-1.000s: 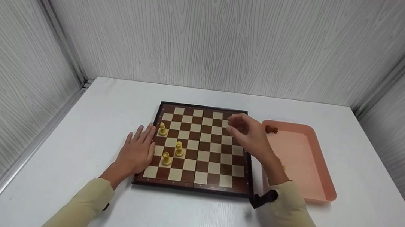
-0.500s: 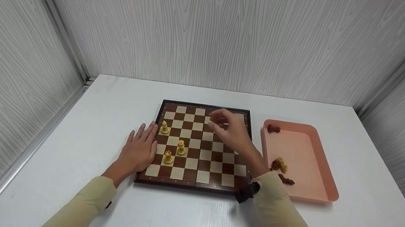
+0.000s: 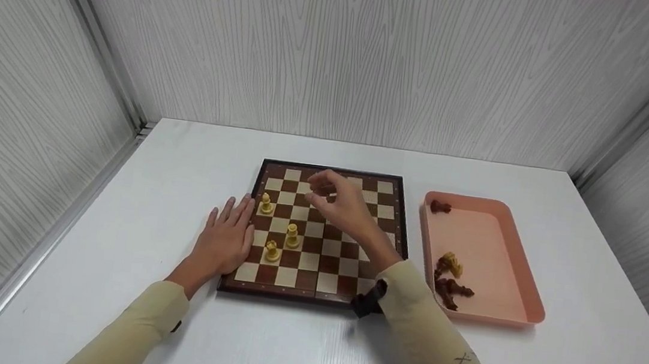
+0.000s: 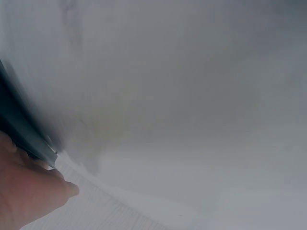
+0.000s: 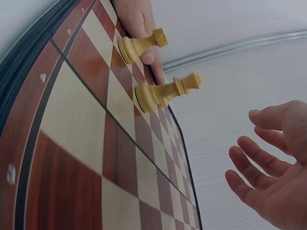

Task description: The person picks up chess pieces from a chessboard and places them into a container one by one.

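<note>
My left hand (image 3: 225, 238) lies flat with extended fingers along the left edge of the chessboard (image 3: 328, 264). Above the board's back half hovers my right hand (image 3: 339, 204), fingers loosely curved, thumb apart, holding nothing. In the right wrist view its fingers (image 5: 252, 167) are spread beside the board. On the left half stand three pale yellow chess pieces: a rook (image 3: 272, 252), a taller crowned piece (image 3: 292, 236) and a smaller piece (image 3: 266, 204) near my left fingertips. The right wrist view shows the rook (image 5: 144, 47) and the crowned piece (image 5: 165, 93) upright on their squares.
A pink tray (image 3: 523, 275) stands right of the board. Inside lie several dark chess pieces (image 3: 451, 289) and a yellow piece (image 3: 452, 264), with another dark piece (image 3: 440, 207) in the back left corner. Wood-grain panels (image 3: 337, 57) enclose the white table (image 3: 259, 344).
My right hand has moved left across the board, away from the tray, uncovering the pieces in it. The left hand stays at the board's edge, and the three yellow pieces keep their squares.
</note>
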Demonstrator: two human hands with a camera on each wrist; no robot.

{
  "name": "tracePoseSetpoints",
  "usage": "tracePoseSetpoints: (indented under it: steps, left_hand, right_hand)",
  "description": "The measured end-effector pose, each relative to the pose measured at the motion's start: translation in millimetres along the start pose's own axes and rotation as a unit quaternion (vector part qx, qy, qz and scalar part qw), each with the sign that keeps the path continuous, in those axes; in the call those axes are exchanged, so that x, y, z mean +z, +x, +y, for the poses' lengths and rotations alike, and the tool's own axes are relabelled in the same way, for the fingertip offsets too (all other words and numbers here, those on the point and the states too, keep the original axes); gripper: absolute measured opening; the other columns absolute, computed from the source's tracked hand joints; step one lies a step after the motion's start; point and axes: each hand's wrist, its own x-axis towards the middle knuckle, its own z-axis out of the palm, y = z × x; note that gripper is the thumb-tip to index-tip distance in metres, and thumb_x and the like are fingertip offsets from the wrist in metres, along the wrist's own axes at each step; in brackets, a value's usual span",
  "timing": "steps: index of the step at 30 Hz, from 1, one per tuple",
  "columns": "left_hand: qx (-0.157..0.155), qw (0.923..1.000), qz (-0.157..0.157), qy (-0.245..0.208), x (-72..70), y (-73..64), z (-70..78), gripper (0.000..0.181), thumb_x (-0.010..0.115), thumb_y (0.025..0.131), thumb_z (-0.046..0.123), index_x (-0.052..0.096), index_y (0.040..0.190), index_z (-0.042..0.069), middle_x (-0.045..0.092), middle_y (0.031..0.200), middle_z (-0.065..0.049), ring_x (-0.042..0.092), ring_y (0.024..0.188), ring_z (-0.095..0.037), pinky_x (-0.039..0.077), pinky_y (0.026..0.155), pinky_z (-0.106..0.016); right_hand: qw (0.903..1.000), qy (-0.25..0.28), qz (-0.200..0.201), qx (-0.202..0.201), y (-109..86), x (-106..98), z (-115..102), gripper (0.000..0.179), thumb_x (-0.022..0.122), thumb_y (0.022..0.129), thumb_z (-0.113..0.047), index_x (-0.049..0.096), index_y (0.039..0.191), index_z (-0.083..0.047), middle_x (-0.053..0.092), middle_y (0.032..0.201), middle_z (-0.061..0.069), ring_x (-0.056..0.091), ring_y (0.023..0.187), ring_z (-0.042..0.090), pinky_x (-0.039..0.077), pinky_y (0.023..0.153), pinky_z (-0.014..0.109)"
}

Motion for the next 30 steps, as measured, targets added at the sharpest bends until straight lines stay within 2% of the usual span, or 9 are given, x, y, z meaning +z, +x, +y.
tracePoseSetpoints:
  steps: [5, 10, 13, 22, 30]
  left_hand:
    - [-0.001, 1.0, -0.007, 0.005, 1.9, 0.2, -0.1, 0.059, 0.027, 0.112, 0.027, 0.015, 0.163, 0.0, 0.015, 0.17, -0.015, 0.01, 0.156, -0.04, 0.009, 0.123, -0.061]
    - [0.003, 0.9999, -0.007, 0.01, 1.7, 0.3, 1.7, 0.059, 0.026, 0.112, 0.028, 0.016, 0.163, 0.0, 0.015, 0.17, -0.015, 0.011, 0.156, -0.04, 0.011, 0.123, -0.061]
    - [0.002, 0.9999, -0.005, 0.013, 1.1, 0.2, 2.3, 0.059, 0.026, 0.112, 0.028, 0.016, 0.163, 0.0, 0.016, 0.17, -0.015, 0.012, 0.156, -0.04, 0.011, 0.123, -0.061]
    - [-0.004, 0.9998, -0.013, 0.013, -0.1, 1.2, 2.4, 0.06, 0.026, 0.112, 0.03, 0.014, 0.164, 0.002, 0.014, 0.171, -0.013, 0.01, 0.156, -0.039, 0.01, 0.123, -0.06]
    - [-0.003, 0.9999, -0.002, 0.014, -1.6, -1.0, 1.4, 0.059, 0.028, 0.112, 0.029, 0.017, 0.164, 0.002, 0.016, 0.17, -0.014, 0.012, 0.156, -0.039, 0.012, 0.123, -0.06]
  right_hand:
    - [0.9998, 0.009, -0.017, 0.008, 6.7, 17.5, -0.3, 0.026, 0.068, 0.1, -0.011, 0.065, 0.125, -0.003, 0.069, 0.118, 0.015, 0.068, 0.108, 0.024, 0.055, 0.093, 0.035]
    - [0.9994, 0.023, -0.021, 0.014, 13.2, 31.3, -0.3, 0.025, 0.068, 0.099, -0.01, 0.065, 0.122, 0.001, 0.068, 0.119, 0.02, 0.068, 0.11, 0.028, 0.055, 0.096, 0.042]
    - [0.9993, 0.023, -0.023, 0.019, 17.3, 38.5, 0.2, 0.024, 0.068, 0.099, -0.008, 0.066, 0.12, 0.002, 0.069, 0.118, 0.018, 0.068, 0.109, 0.028, 0.055, 0.096, 0.044]
    - [0.9986, -0.001, -0.037, 0.038, 26.9, 53.4, -1.1, 0.024, 0.069, 0.098, -0.009, 0.067, 0.12, 0.0, 0.07, 0.116, 0.013, 0.069, 0.107, 0.026, 0.056, 0.092, 0.037]
    - [0.9965, -0.005, -0.052, 0.065, 36.0, 62.5, -2.3, 0.025, 0.071, 0.098, -0.012, 0.069, 0.12, -0.001, 0.072, 0.116, 0.011, 0.069, 0.109, 0.025, 0.056, 0.09, 0.036]
